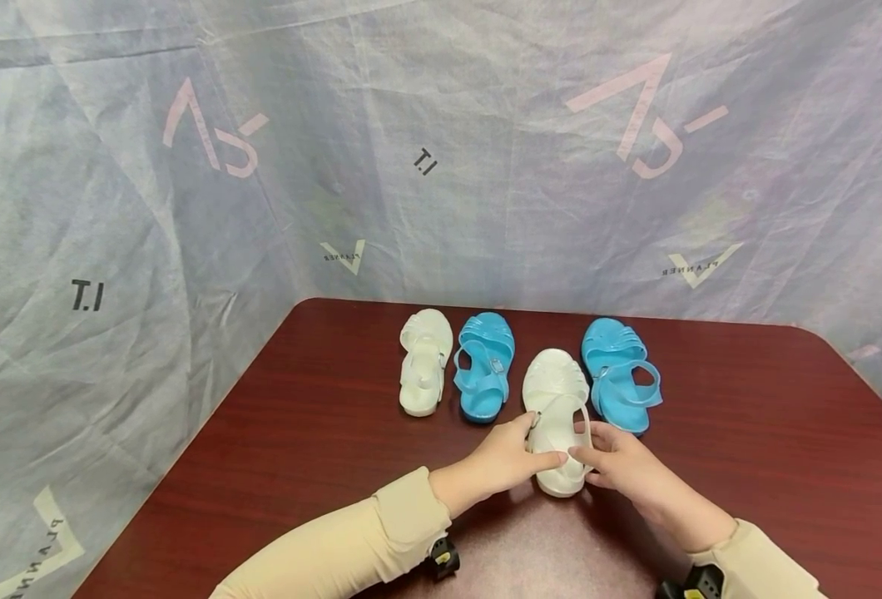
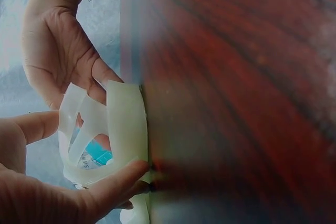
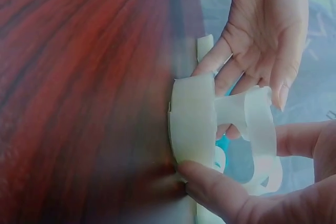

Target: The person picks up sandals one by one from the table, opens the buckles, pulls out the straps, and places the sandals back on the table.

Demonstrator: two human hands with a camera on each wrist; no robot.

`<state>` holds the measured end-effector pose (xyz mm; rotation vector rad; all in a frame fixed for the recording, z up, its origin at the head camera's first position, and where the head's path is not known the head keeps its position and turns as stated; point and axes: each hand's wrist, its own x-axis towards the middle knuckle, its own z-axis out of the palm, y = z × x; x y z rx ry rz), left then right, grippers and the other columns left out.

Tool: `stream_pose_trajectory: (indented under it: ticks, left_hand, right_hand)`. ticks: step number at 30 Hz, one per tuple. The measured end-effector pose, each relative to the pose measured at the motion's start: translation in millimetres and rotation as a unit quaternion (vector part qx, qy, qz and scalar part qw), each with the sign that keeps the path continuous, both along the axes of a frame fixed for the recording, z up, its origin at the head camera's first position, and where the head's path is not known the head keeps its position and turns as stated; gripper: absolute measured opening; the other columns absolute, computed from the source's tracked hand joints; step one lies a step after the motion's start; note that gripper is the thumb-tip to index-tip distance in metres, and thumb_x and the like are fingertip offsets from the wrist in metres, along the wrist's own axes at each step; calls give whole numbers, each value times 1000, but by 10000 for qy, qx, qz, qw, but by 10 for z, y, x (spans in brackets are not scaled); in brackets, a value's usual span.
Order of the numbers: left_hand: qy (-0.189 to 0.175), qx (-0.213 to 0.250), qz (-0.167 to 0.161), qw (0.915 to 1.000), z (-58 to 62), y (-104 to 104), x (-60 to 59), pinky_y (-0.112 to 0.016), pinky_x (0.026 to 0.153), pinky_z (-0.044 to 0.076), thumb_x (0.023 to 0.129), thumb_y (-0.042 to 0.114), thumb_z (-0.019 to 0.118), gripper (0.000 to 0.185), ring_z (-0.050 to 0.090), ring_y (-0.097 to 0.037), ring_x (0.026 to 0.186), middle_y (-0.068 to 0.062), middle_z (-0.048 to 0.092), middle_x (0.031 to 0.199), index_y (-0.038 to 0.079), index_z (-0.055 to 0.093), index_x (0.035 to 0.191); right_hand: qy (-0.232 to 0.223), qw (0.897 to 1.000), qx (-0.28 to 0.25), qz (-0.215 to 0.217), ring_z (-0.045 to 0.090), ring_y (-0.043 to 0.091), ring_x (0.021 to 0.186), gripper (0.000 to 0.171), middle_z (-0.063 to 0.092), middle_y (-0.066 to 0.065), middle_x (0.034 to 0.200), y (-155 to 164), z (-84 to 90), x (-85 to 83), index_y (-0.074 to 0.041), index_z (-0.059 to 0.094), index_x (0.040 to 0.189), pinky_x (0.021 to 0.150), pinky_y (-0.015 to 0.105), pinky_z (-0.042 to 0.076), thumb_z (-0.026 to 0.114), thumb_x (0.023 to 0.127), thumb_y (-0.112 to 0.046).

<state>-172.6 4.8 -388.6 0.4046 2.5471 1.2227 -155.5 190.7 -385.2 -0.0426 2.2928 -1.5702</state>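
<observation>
A white sandal (image 1: 556, 381) lies on the dark red table, toe pointing away, its heel towards me. At its left side my left hand (image 1: 502, 457) holds it, thumb near the heel strap and fingers along the sole edge. My right hand (image 1: 626, 467) grips the same sandal from the right, the thumb by the strap. Both wrist views show the heel end of the white sandal (image 2: 127, 124) between the two hands, with fingertips low against the sole (image 3: 193, 114). Some fingers are hidden behind the sandal.
Right of the held sandal, close by, lies a blue sandal (image 1: 615, 384). To the left are another blue sandal (image 1: 486, 366) and a second white sandal (image 1: 423, 366). The table (image 1: 321, 383) ends at a printed grey cloth backdrop (image 1: 471, 208).
</observation>
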Motion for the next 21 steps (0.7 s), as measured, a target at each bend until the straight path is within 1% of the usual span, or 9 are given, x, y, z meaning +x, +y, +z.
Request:
stream_pose_trajectory:
  ticks: [5,8,12,15,17,19,21]
  left_hand:
    - [-16,35,-29,10000,14,-5,11,-36,97,50,88,39,70,76,56,-22,122,-14,53,140,-1,40,145]
    - [-29,84,-57,9999,12,-9,10,-35,96,50,88,39,70,75,57,-22,121,-14,54,140,0,41,144]
    - [-74,191,-88,9998,-7,-11,5,-32,93,51,88,38,70,73,59,-20,118,-13,56,137,1,42,144]
    - [-87,261,-94,9996,-13,-15,0,-30,92,51,88,37,70,72,60,-19,116,-12,58,135,1,43,143]
    - [-95,275,-92,9995,-12,-18,-1,-30,92,52,87,37,71,72,60,-19,116,-12,58,135,1,43,143]
    - [-99,276,-93,9995,-10,-21,-2,-31,92,52,87,37,71,73,60,-19,116,-12,58,135,1,42,143]
    - [-109,250,-92,9996,-8,-24,-2,-31,93,52,88,38,70,74,60,-20,117,-13,56,137,0,41,144]
  right_hand:
    - [13,10000,74,15,57,31,115,54,42,36,140,29,34,-28,13,33,140,89,45,54,53,99,-17]
    - [89,9998,112,166,52,37,123,58,40,36,142,62,83,-49,15,30,142,92,46,52,51,100,-19]
    - [361,9988,160,278,43,42,131,64,35,36,145,88,183,-78,17,23,144,99,47,49,51,101,-20]
    - [658,9970,338,221,41,42,133,66,35,35,146,86,268,-112,13,22,146,103,51,44,51,101,-24]
    - [837,9955,419,165,40,42,135,64,37,32,147,76,322,-140,10,25,148,105,55,40,51,101,-25]
    - [986,9937,532,96,40,41,135,61,41,28,146,57,371,-173,6,29,148,106,56,39,51,101,-26]
    - [1095,9925,535,58,41,39,135,58,45,25,145,31,410,-207,4,32,148,107,55,38,51,101,-25]
